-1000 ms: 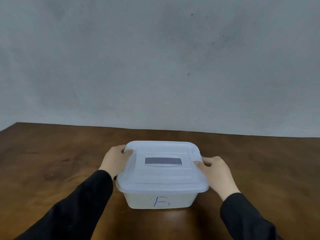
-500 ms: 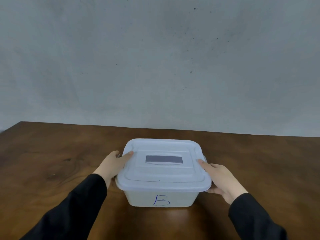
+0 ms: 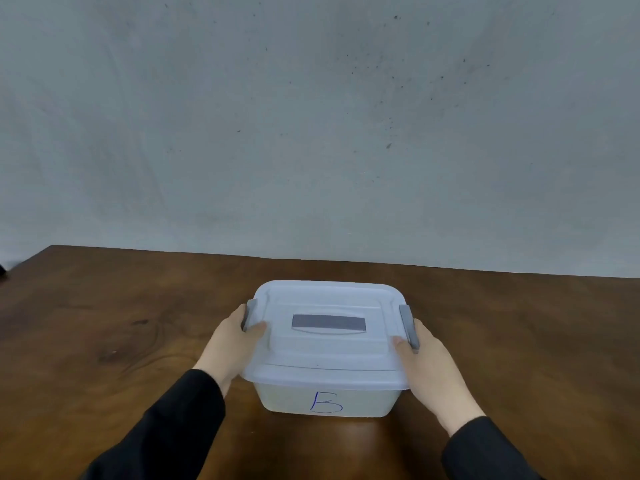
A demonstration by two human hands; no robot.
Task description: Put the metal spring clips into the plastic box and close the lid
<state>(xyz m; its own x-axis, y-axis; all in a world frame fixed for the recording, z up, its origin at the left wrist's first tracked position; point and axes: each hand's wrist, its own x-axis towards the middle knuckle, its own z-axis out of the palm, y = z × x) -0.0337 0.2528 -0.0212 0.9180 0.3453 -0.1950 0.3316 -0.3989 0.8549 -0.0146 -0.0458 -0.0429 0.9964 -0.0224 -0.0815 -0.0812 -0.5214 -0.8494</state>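
A translucent white plastic box (image 3: 325, 400) marked with a blue "B" stands on the table, its lid (image 3: 329, 355) lying on top with a grey handle (image 3: 329, 323) in the middle. My left hand (image 3: 232, 344) grips the grey latch (image 3: 250, 311) on the box's left side, thumb on the lid. My right hand (image 3: 433, 368) grips the grey latch (image 3: 408, 327) on the right side, thumb on the lid edge. Both latches are folded up against the lid. No spring clips are visible; the box's inside is hidden.
The brown wooden table (image 3: 104, 341) stretches to both sides of the box, its far edge meeting a grey wall (image 3: 311, 133). A small dark thing (image 3: 2, 270) shows at the far left edge.
Both hands slid down the box's sides and lifted the grey latches up onto the lid; earlier the latches were not visible.
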